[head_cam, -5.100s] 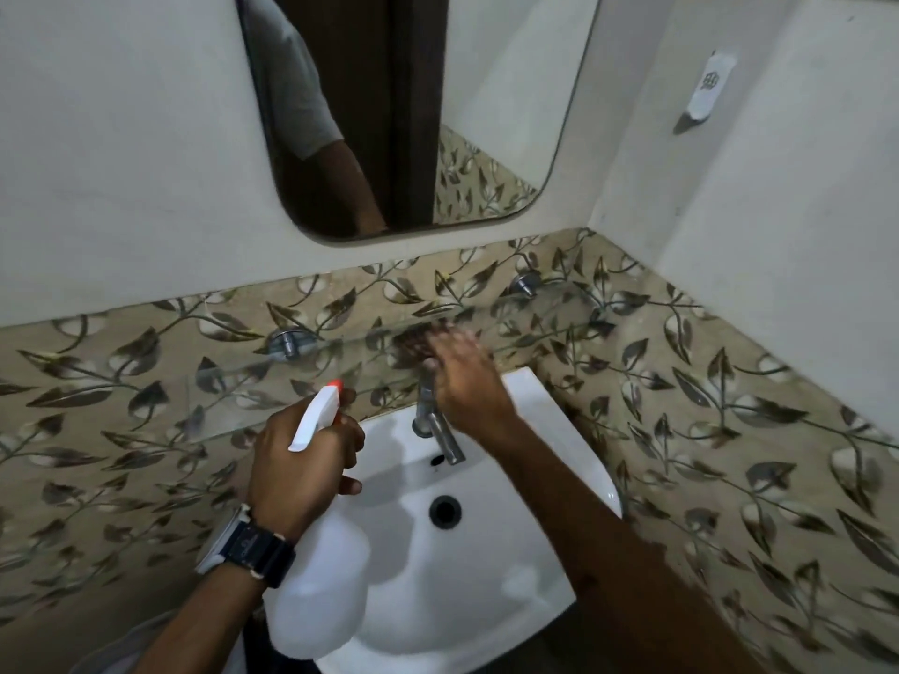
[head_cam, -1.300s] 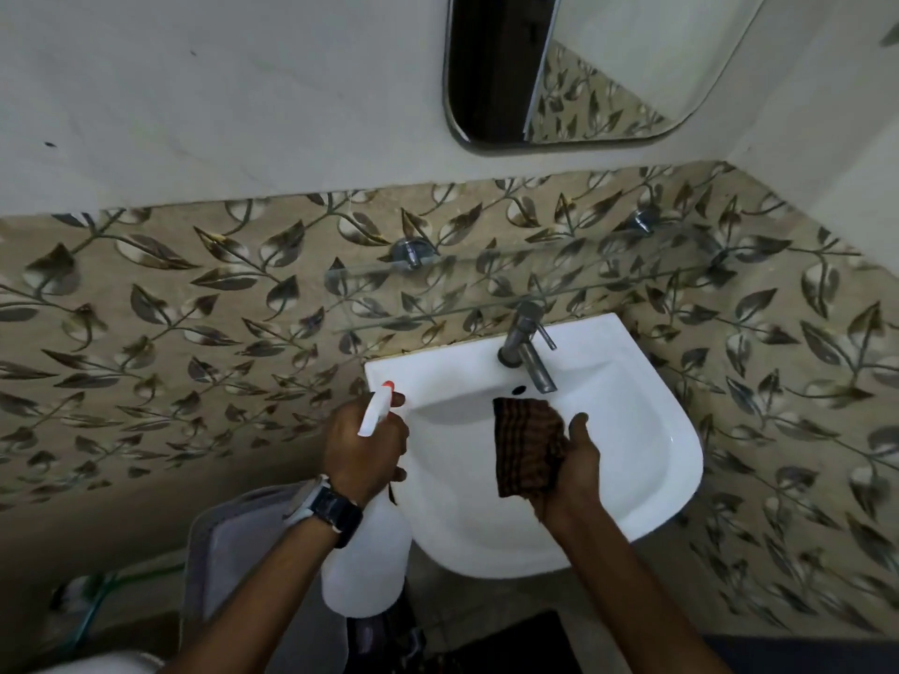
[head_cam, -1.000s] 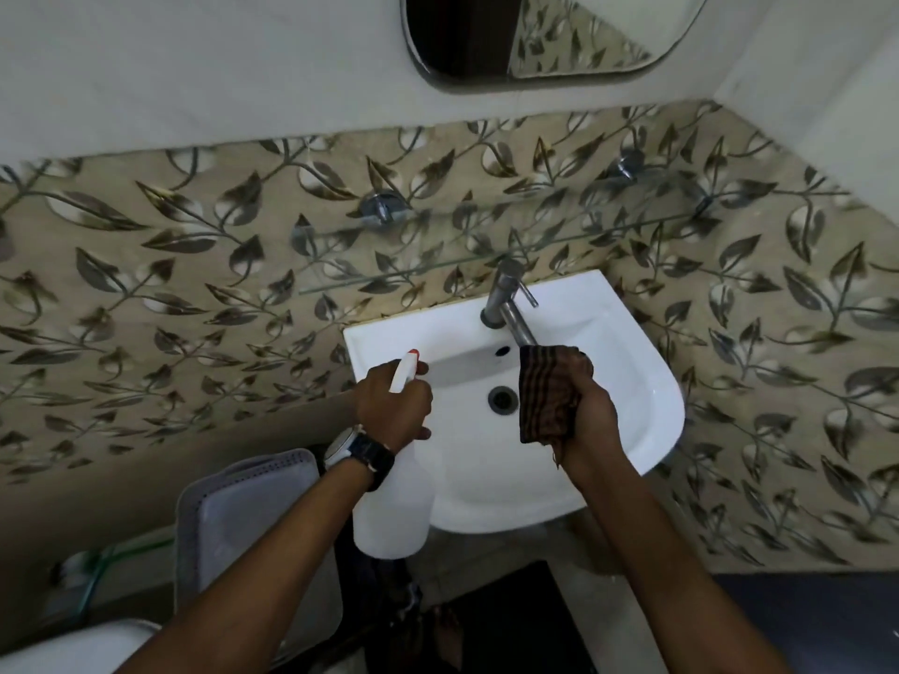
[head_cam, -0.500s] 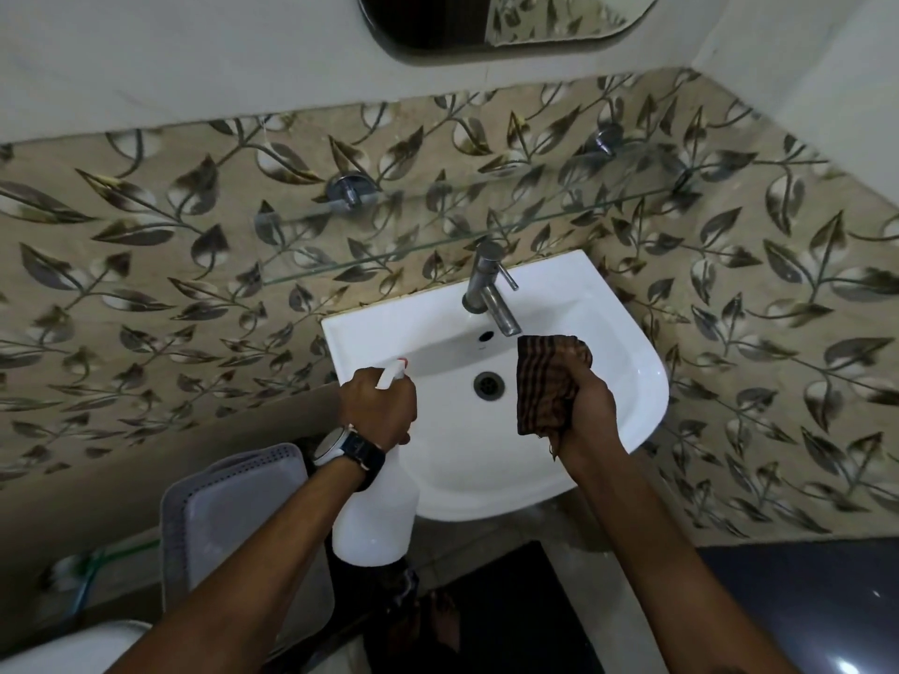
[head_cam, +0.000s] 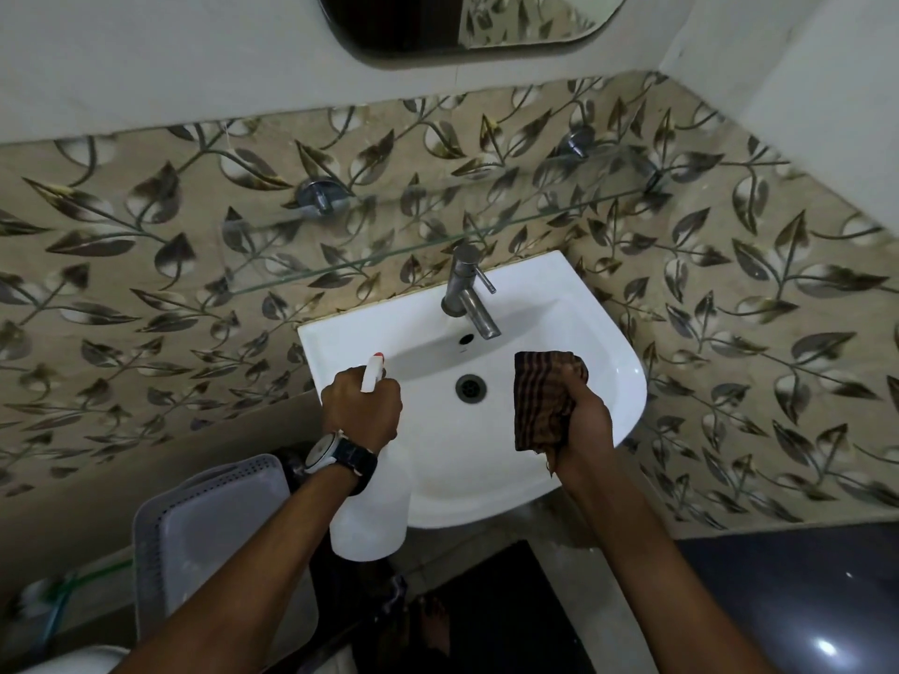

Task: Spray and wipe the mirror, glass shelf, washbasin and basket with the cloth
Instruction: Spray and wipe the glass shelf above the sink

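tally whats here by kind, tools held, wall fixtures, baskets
Held tools: 2, white spray bottle, brown checked cloth
Wall fixtures: 4, rounded mirror, clear glass shelf, white washbasin, steel tap
Baskets: 1, grey perforated plastic basket
Total: 7

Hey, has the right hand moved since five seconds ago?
Yes. The right hand left the glass shelf behind the tap and now holds the cloth over the washbasin, nearer than the tap and to its right.

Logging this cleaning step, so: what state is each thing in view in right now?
left hand, grips spray bottle, nozzle over washbasin.
right hand, holds bunched cloth over washbasin.
tap, no water running.
drain, open, no plug.
basket, untouched, left of washbasin.
glass shelf, untouched.
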